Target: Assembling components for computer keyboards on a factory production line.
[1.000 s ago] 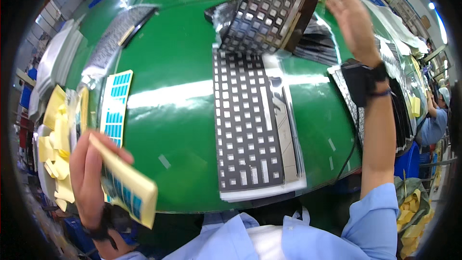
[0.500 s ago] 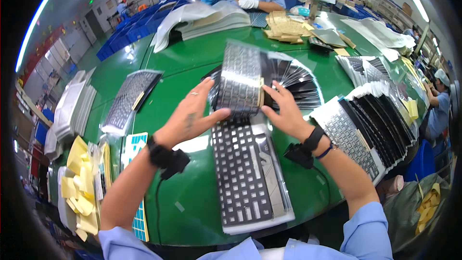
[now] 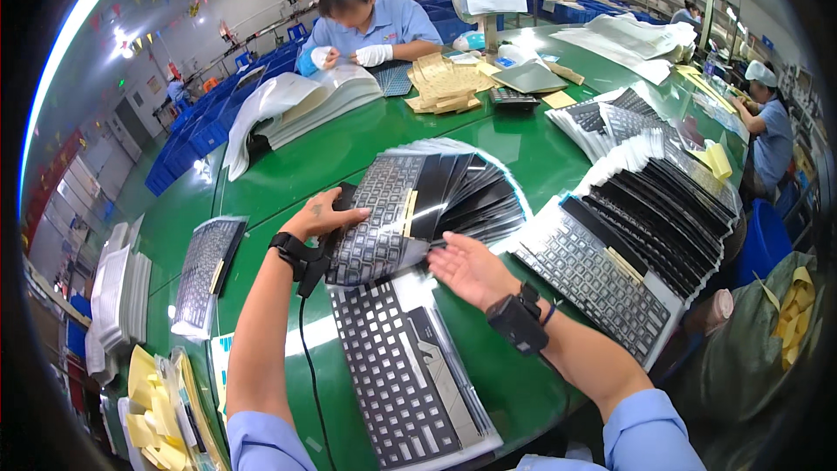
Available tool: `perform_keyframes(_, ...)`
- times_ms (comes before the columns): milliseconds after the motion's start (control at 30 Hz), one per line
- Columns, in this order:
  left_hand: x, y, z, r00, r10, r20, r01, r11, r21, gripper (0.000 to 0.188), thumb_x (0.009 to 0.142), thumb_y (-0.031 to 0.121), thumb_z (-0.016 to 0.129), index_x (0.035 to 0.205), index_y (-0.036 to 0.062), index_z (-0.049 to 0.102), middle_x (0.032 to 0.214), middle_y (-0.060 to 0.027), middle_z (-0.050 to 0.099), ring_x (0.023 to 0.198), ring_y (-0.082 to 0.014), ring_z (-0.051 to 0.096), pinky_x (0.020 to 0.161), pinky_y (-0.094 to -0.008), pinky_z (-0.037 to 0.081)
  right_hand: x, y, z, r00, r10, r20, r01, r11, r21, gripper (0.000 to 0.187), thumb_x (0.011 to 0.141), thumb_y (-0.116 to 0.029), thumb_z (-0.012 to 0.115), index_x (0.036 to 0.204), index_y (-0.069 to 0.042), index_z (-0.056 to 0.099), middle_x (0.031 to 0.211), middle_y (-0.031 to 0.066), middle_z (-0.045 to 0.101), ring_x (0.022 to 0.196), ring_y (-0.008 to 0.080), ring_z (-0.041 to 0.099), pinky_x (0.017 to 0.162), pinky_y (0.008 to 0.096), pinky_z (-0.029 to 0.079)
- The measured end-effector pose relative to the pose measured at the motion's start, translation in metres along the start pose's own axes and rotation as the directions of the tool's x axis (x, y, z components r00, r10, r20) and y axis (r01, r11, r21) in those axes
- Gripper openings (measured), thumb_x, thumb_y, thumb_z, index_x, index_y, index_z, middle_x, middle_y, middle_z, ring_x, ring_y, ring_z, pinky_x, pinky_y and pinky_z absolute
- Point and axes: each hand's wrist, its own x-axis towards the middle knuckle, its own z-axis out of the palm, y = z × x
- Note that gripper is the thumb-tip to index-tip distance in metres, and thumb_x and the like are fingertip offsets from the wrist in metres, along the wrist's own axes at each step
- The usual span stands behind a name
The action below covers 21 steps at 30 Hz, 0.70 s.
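A glossy printed keyboard overlay sheet (image 3: 377, 209) lies on top of a fanned stack of similar sheets (image 3: 488, 187). My left hand (image 3: 324, 215) grips its left edge, thumb across the top, the other fingers partly hidden. At its near right corner is my right hand (image 3: 471, 270), palm turned partly up, fingers stretched out and nearly touching the sheet. Just below, toward me, lies a pile of black keyboard panels with square cut-outs (image 3: 392, 375), partly covered by the sheet's near edge.
On the right stands a larger fanned stack of keyboard sheets (image 3: 602, 288). One sheet stack (image 3: 209, 266) and yellow paper strips (image 3: 153, 410) lie left. Across the green table (image 3: 288, 179) a co-worker (image 3: 375, 22) sits behind white sheets (image 3: 305, 113). A cable hangs from my left wrist.
The overlay sheet, raised and blurred between both hands before, now lies on the fanned stack. My right hand has turned its palm upward and come nearer. The view has swung right.
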Motion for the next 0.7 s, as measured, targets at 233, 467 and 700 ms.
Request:
perform_keyframes(233, 0.017, 0.013, -0.007, 0.979, 0.15, 0.138, -0.144, 0.988, -0.051, 0.093, 0.074, 0.064, 0.066, 0.134, -0.0048, 0.047, 0.132, -0.0234, 0.053, 0.118, -0.0303, 0.053, 0.101, -0.0365, 0.04, 0.002, 0.003, 0.004, 0.991, 0.078, 0.112, -0.085, 0.995, 0.059, 0.057, 0.09, -0.023, 0.062, 0.131, 0.008, 0.036, 0.13, 0.0183, 0.046, 0.124, 0.0278, 0.045, 0.111, 0.0399, 0.031)
perform_keyframes(467, 0.029, -0.005, 0.0, 0.974, 0.222, 0.048, -0.219, 0.974, -0.065, 0.089, 0.077, 0.057, 0.065, 0.133, -0.0092, 0.045, 0.129, -0.0251, 0.055, 0.12, -0.0328, 0.052, 0.103, -0.0368, 0.037, 0.043, 0.032, 0.006, 0.997, -0.05, 0.065, 0.034, 0.972, 0.231, 0.045, 0.079, -0.037, 0.075, 0.111, -0.01, 0.057, 0.1, 0.0038, 0.06, 0.103, 0.0175, 0.056, 0.099, 0.0307, 0.04)
perform_keyframes(700, 0.044, 0.004, -0.005, 0.973, 0.128, 0.19, -0.129, 0.992, -0.011, 0.083, 0.082, 0.058, 0.059, 0.127, -0.0114, 0.052, 0.127, -0.0263, 0.056, 0.116, -0.0333, 0.055, 0.103, -0.0365, 0.037, 0.065, 0.0, 0.015, 0.996, 0.074, 0.043, -0.064, 0.978, -0.2, 0.036, 0.083, -0.04, 0.072, 0.104, -0.012, 0.064, 0.093, 0.0016, 0.065, 0.083, 0.0137, 0.062, 0.079, 0.03, 0.05)
